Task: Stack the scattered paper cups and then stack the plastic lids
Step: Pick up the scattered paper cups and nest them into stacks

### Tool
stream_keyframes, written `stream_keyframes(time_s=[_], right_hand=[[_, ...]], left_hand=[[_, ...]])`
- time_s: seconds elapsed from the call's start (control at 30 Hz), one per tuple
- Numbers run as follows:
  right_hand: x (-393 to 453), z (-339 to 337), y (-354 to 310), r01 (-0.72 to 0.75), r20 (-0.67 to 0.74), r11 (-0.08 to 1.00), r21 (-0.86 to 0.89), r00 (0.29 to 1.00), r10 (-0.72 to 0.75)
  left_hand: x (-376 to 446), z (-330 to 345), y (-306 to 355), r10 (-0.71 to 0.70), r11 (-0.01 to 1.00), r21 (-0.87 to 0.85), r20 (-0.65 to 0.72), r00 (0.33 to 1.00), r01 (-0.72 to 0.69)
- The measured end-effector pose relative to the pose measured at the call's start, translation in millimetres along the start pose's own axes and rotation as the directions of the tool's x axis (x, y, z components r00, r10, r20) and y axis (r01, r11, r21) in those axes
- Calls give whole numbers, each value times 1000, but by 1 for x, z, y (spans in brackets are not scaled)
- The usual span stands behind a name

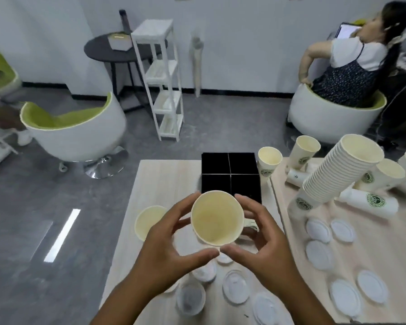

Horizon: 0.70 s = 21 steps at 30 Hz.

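Both hands hold one paper cup (217, 219) above the near table, its mouth facing me. My left hand (167, 245) curls around its left side and my right hand (260, 238) around its right side, thumbs meeting under the rim. Another cup (148, 220) stands just left of my left hand. A tall leaning cup stack (338, 174) rests on the right table among upright cups (268, 164) and fallen cups (373, 202). White plastic lids (234, 286) lie scattered near my wrists, and more lids (319, 231) lie on the right table.
A black four-compartment box (230, 174) stands on the table just beyond the held cup. Two light wooden tables (159, 184) meet at a seam. On the floor beyond are white-and-green chairs (75, 132), a white shelf rack (162, 78), and a seated person (352, 66).
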State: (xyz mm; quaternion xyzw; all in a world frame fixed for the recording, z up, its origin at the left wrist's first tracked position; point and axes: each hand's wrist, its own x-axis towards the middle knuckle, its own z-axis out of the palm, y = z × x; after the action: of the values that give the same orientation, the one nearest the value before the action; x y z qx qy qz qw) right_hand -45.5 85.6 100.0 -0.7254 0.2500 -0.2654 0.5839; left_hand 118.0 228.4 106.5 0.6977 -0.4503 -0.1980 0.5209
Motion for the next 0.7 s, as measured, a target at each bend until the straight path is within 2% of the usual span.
stream_keyframes(time_s=[0.3,0.53,0.7], right_hand=[[26,48,-86,166,55,986,29,984,-168],[34,94,-68,123,120,990,-65,986,-115],[38,110,-40,53,123,989,-138,992,-36]], left_hand=[[2,-84,43,133,986,-78,-170,976,-148],[-14,-108,1,21,992,-120,-213,977,-48],[-12,-109,-36,-42,988,-153,-170,985,16]])
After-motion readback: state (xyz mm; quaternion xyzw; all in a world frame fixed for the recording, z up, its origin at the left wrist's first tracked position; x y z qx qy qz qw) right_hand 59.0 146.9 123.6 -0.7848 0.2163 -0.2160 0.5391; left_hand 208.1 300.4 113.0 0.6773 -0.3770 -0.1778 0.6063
